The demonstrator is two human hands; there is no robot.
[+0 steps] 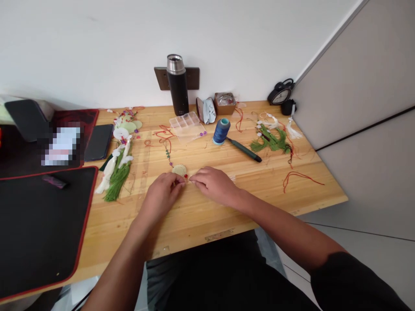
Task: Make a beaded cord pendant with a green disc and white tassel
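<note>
Working near the front of the surface [207,216]. Left hand [160,196] curling inward, fingertips [177,181] at the lower rim of a pale green disc [179,170], apparently pinching something small; grip not confirmable, contact point hidden behind the fingers. Right hand [212,185] lying palm-down just beside the left, fingers pointing toward the disc; any fine thread between them too thin to make out, so holding or released remains unclear.

Red bead [186,176] sitting just beside the disc, partly crowded by both hands. Beaded cord [167,147] running away from the disc toward the back, attachment hidden. Judging the bead the likeliest loss: a slight tug possibly sending it rolling across the smooth wood. Also flagging loose red cord [164,134] as a tangling risk, with a hard pull possibly straining the knotting. Disc underside, bead hole and thread path all staying out of view.
</note>
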